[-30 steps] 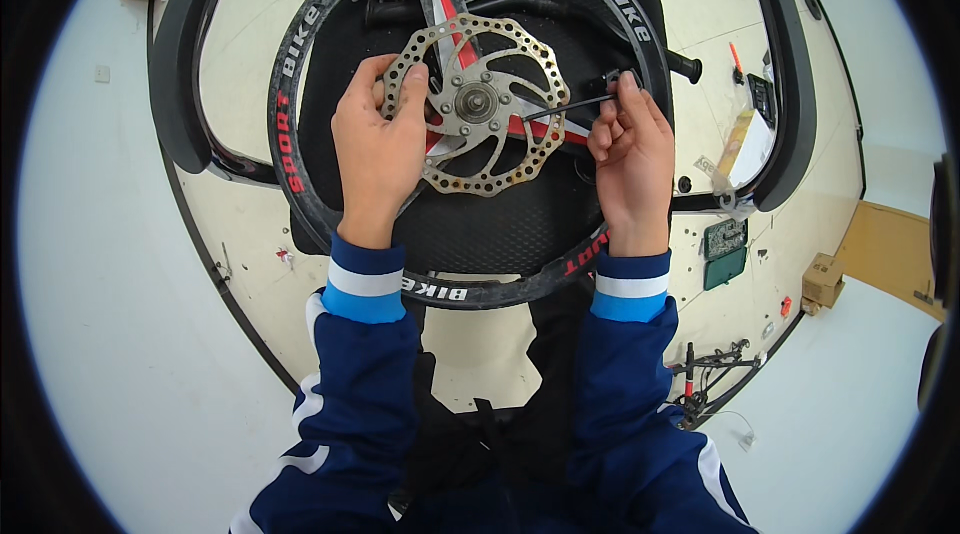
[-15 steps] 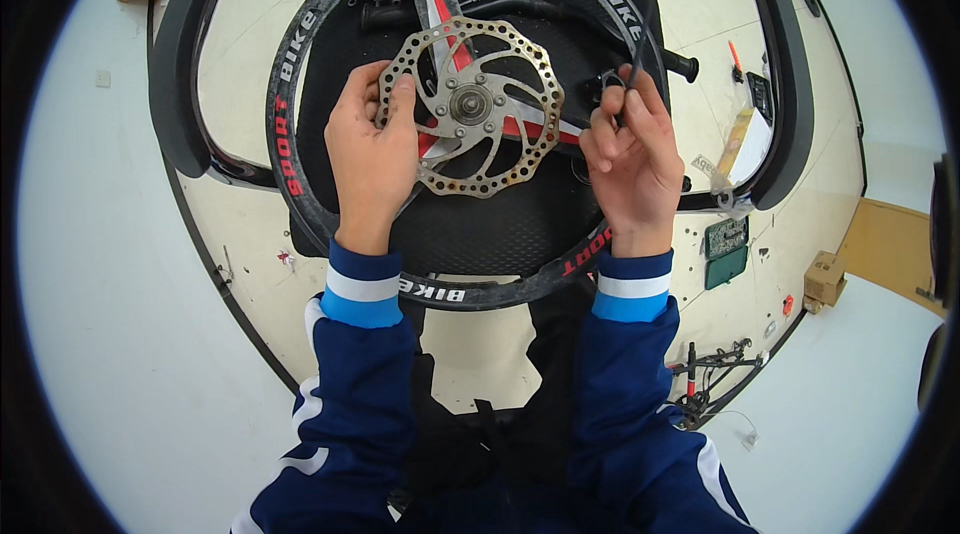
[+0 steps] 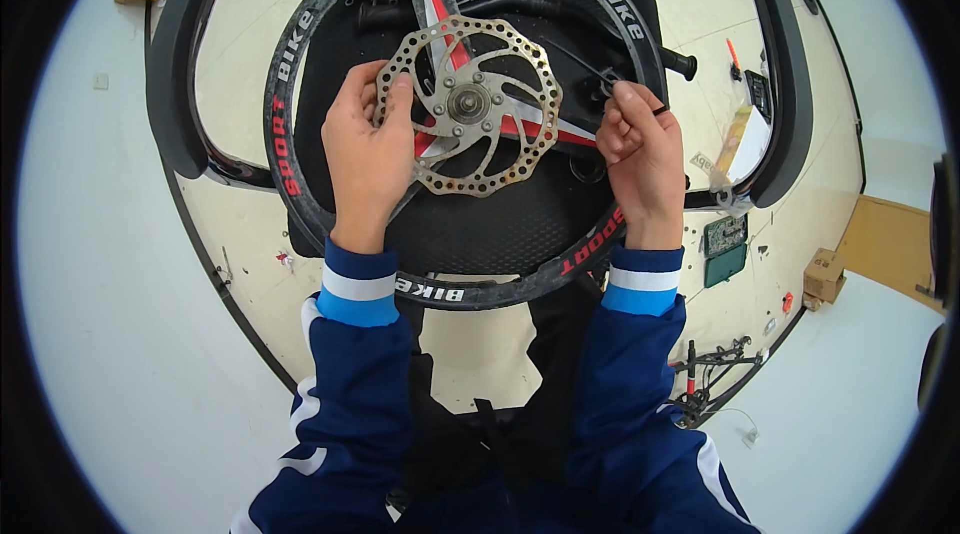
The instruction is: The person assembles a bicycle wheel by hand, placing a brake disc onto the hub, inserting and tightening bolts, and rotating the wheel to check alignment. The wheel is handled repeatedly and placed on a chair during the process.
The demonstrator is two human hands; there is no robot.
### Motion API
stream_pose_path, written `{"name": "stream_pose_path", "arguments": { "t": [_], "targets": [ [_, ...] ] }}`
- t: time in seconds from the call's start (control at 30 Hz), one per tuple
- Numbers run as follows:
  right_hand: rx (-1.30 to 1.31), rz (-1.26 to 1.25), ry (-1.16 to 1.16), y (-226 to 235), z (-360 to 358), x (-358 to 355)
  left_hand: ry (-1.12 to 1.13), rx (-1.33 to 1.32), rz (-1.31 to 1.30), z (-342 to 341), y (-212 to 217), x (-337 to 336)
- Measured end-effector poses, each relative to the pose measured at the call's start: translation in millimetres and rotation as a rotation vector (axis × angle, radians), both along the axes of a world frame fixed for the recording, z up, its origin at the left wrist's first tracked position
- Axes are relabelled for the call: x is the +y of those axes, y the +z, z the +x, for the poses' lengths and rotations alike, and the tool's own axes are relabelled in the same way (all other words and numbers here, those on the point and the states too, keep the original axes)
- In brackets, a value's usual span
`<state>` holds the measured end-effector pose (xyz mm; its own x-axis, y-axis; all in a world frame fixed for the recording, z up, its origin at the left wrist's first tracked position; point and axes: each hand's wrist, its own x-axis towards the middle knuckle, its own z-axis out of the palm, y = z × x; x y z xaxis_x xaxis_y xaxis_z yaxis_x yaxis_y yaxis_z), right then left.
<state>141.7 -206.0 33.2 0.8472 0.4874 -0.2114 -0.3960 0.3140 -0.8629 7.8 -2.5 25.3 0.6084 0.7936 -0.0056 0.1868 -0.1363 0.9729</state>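
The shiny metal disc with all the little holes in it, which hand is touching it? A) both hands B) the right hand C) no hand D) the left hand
D: the left hand has its fingers on the edge of the metal disc, while the right hand is off to the side of it, pinching a thin dark tool.

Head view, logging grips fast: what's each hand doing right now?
Left hand: open, fingers resting on the round perforated metal brake disc.
Right hand: closed, pinching a thin black tool.
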Motion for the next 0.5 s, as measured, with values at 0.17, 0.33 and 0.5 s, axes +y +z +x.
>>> {"name": "stream_pose_path", "arguments": {
  "t": [0.17, 0.33, 0.5],
  "targets": [
    [0.264, 0.51, 0.042, -5, 5, -7, -0.005, -0.005, -0.006, 0, 1, -1],
    [-0.117, -0.233, -0.118, 1, -3, 7, -0.002, 0.0, 0.002, -1, -4, 2],
    [-0.17, -0.341, -0.178, 4, -4, 9, -0.004, 0.013, -0.016, 0, 0, 1]
  ]
}}
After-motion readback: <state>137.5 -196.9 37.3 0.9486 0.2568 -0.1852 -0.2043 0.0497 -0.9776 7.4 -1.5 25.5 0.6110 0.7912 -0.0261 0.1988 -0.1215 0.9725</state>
